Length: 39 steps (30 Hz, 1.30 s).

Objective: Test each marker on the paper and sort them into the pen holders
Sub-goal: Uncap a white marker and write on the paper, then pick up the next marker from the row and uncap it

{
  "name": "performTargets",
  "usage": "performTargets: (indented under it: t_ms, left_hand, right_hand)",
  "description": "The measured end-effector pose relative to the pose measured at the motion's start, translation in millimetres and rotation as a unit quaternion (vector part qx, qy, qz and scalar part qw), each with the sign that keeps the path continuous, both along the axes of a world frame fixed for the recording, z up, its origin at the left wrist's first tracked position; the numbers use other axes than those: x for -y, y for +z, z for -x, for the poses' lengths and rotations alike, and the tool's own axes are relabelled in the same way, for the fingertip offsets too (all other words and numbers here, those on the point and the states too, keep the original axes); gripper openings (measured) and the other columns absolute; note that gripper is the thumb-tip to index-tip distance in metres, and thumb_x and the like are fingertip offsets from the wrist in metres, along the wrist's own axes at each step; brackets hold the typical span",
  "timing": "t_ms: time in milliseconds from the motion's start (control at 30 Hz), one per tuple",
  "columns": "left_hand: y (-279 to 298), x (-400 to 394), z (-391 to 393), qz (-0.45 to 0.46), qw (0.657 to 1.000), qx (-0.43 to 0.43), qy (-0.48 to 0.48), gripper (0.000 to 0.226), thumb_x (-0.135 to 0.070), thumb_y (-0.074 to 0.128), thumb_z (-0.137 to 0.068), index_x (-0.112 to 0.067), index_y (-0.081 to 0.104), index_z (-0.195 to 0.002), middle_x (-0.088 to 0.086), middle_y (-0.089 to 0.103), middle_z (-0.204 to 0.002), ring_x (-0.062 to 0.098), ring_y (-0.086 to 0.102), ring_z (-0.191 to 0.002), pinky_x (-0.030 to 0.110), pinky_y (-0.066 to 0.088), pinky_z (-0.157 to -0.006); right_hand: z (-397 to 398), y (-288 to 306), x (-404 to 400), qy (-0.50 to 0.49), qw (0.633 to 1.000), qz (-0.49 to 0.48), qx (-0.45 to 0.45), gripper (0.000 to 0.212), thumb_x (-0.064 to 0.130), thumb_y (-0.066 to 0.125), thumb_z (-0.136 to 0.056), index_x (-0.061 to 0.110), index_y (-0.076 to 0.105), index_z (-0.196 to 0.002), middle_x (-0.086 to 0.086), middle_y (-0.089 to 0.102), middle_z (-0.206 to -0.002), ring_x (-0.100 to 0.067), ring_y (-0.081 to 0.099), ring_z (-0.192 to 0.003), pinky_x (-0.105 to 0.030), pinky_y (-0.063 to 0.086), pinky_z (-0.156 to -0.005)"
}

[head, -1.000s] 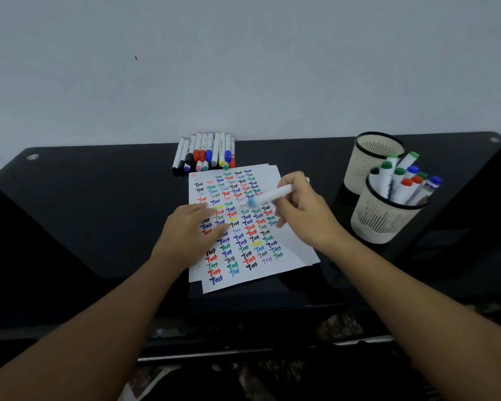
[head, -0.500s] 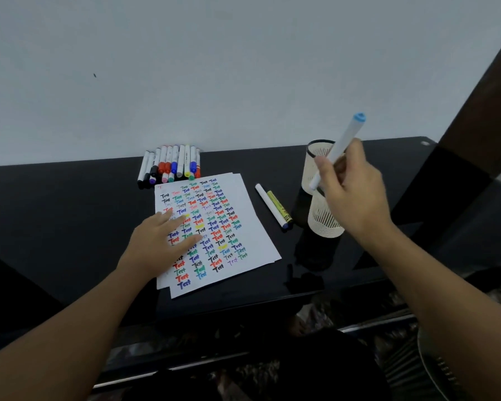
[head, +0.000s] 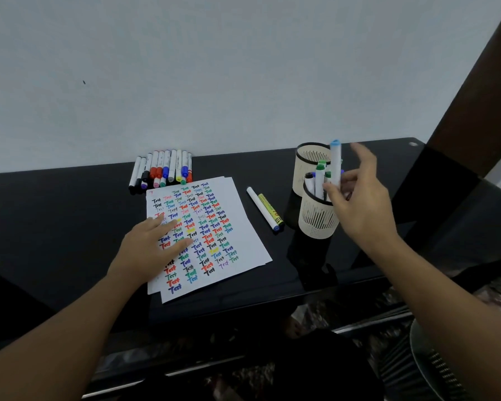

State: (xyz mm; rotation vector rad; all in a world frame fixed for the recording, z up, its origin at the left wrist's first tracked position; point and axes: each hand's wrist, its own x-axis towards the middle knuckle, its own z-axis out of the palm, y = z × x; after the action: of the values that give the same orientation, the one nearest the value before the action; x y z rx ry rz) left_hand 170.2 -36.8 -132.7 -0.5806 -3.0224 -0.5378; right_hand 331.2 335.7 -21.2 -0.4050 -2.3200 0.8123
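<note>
Several markers [head: 318, 180] already stand in the near pen holder [head: 315, 221], caps up, green and dark caps visible. The far pen holder [head: 308, 160] shows no marker above its rim; its contents cannot be determined. The paper [head: 237, 227] carries many rows of the word "Test" in several colours, so testing is judged well advanced. About ten markers remain in a row of untested markers [head: 162, 169] at the back of the bench [head: 55, 221], just beyond the paper's top edge. Two further markers lie between the paper and the holders: a white marker [head: 261, 208] and a yellow marker [head: 269, 208], side by side.

The right hand [head: 359, 209] is above the near pen holder. Thumb and one finger pinch the barrel of the light-blue marker [head: 335, 163], which stands nearly upright, cap up, lower end at the holder's mouth. The remaining fingers are spread and extended. Judgement: the marker is at the point of release.

The left hand [head: 154, 250] lies flat on the paper, fingers straight, pressing the sheet down. It holds nothing.
</note>
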Motion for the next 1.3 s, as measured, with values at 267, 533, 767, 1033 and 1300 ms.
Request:
performTargets:
  t_ms: [267, 533, 767, 1033, 1300]
  left_hand:
    - [0.1, -0.8, -0.1, -0.002, 1.000, 0.003, 0.005, 0.086, -0.086, 0.044, -0.082, -0.036, 0.045, -0.151, -0.004, 0.032, -0.163, 0.019, 0.026, -0.150, 0.047, 0.021, -0.122]
    - [0.6, -0.5, -0.4, 0.000, 1.000, 0.006, 0.008, 0.086, -0.086, 0.043, -0.082, -0.036, 0.044, -0.151, -0.005, 0.032, -0.163, 0.019, 0.026, -0.150, 0.047, 0.022, -0.122]
    - [7.1, -3.8, -5.6, -0.012, 1.000, 0.018, 0.014, 0.085, -0.083, 0.047, -0.082, -0.034, 0.044, -0.152, -0.003, 0.032, -0.163, 0.020, 0.024, -0.151, 0.047, 0.021, -0.122]
    - [14.8, -4.3, -8.8, 0.004, 0.999, 0.023, 0.042, 0.090, -0.086, 0.038, -0.081, -0.033, 0.041, -0.153, 0.005, 0.027, -0.165, 0.026, 0.016, -0.154, 0.047, 0.015, -0.125]
    - [13.4, -3.9, -5.9, -0.011, 0.998, 0.029, 0.055, 0.079, -0.079, 0.045, -0.087, -0.035, 0.042, -0.152, 0.002, 0.028, -0.165, 0.023, 0.017, -0.154, 0.047, 0.014, -0.125]
  right_hand:
    - [3.0, 4.1, 2.5, 0.017, 0.998, -0.052, 0.031, 0.074, 0.030, 0.070, -0.098, 0.047, 0.023, -0.152, 0.016, 0.063, -0.097, -0.005, 0.067, -0.083, -0.060, 0.049, -0.106]
    - [5.0, -6.3, 1.2, -0.009, 0.990, -0.141, -0.004, 0.029, 0.037, 0.058, -0.102, 0.026, 0.057, -0.129, -0.002, 0.065, -0.109, -0.023, 0.065, -0.096, -0.055, 0.050, -0.100]
    - [13.6, -4.3, 15.8, -0.051, 0.973, -0.216, -0.059, 0.026, 0.033, 0.068, -0.097, 0.022, 0.067, -0.122, -0.011, 0.055, -0.120, -0.030, 0.052, -0.105, -0.046, 0.048, -0.085]
    - [53.8, -12.4, 68.5, 0.132, 0.964, -0.220, -0.066, 0.015, 0.027, 0.059, -0.101, 0.020, 0.068, -0.110, 0.000, 0.062, -0.098, -0.022, 0.056, -0.090, -0.043, 0.048, -0.077]
    - [120.3, -44.6, 121.1, 0.223, 0.948, -0.204, 0.100, 0.028, 0.036, 0.051, -0.107, 0.032, 0.061, -0.133, 0.004, 0.063, -0.117, -0.013, 0.057, -0.102, -0.037, 0.055, -0.083]
